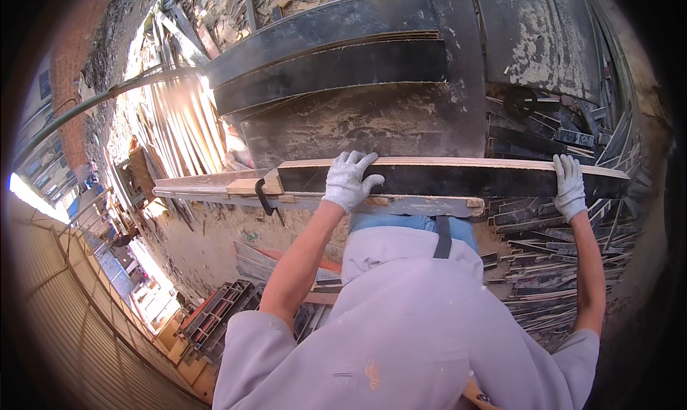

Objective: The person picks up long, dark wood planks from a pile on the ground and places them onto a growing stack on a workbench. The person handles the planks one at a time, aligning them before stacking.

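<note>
A long stack of black-faced plywood strips (458,180) lies along the near edge of a worn work table (343,134), its pale layered edges upward. My left hand (349,179), in a grey-white work glove, grips the stack near its left end, fingers over the top edge and thumb on the near face. Toward the right end, past the table, my gloved right hand (569,186) wraps over the same strips. A black C-shaped clamp (266,197) sits on a wooden block (247,187) just left of the stack. A wooden rail (422,206) runs below my left hand.
More black plywood strips (336,70) rest across the table's far side. A dusty dark panel (537,41) stands at the far right. Many offcuts (551,267) cover the ground at right. Sunlit strips (182,124) are heaped at left, beneath a metal pole (107,95).
</note>
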Available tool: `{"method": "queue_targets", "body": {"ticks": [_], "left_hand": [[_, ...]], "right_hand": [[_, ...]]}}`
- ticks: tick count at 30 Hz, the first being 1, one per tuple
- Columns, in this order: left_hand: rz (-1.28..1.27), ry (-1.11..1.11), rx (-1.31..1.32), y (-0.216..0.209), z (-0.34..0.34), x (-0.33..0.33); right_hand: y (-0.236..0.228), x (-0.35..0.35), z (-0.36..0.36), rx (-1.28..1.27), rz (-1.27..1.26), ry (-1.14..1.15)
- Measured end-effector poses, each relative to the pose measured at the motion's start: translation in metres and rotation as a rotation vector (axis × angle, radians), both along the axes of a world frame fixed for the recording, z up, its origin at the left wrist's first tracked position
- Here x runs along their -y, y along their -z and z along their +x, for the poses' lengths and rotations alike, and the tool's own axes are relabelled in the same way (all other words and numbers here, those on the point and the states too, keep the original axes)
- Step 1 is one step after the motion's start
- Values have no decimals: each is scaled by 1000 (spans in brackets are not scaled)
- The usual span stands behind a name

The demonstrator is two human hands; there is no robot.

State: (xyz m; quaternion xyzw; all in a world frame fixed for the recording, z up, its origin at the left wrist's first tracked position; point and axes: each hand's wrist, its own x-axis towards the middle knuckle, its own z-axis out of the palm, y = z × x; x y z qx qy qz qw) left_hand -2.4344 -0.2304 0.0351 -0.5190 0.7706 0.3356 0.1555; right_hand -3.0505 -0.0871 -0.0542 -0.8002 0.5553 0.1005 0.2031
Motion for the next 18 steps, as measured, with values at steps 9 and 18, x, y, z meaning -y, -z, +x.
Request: {"method": "queue_targets", "body": {"ticks": [9,18], "left_hand": [[-131,48,-67,1,-33,-22],[-380,62,-132,10,-67,-40]], "right_hand": [[7,-13,-17,-37,161,52],[-27,17,0,-49,76,17]]}}
